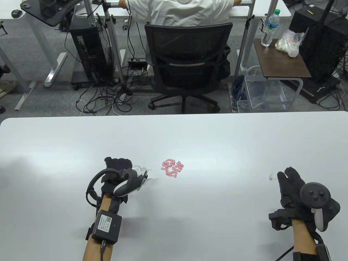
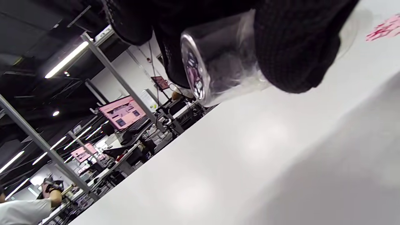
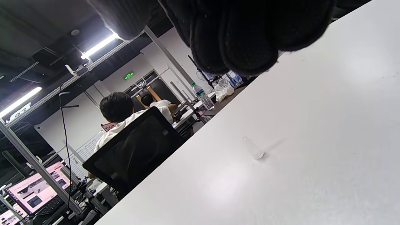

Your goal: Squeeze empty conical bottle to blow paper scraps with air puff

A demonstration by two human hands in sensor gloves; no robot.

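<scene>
- The white table [image 1: 54,141] ran the full width of the table view, its far edge well beyond both hands, with bare surface on every side of them.
- The left hand [image 1: 119,170] sat left of centre, its fingers [image 2: 290,47] curled round the clear bottle [image 1: 138,170]; the left wrist view showed thumb and fingers wrapped about its body, the round base [image 2: 193,72] facing the camera.
- The bottle lay on its side in that grasp, low over the table, its long axis running left to right and its narrow tip pointing right, towards the paper scraps [image 1: 172,168].
- The pink scraps lay in a loose cluster near the table's middle, just right of the bottle's tip but apart from it.
- A small clear cap [image 1: 272,177] lay on the table farther right, by itself.
- The right hand [image 1: 292,187] rested near the right edge, just beside the cap, its fingers straight and together, holding nothing; whether a fingertip touched the cap could not be told.
</scene>
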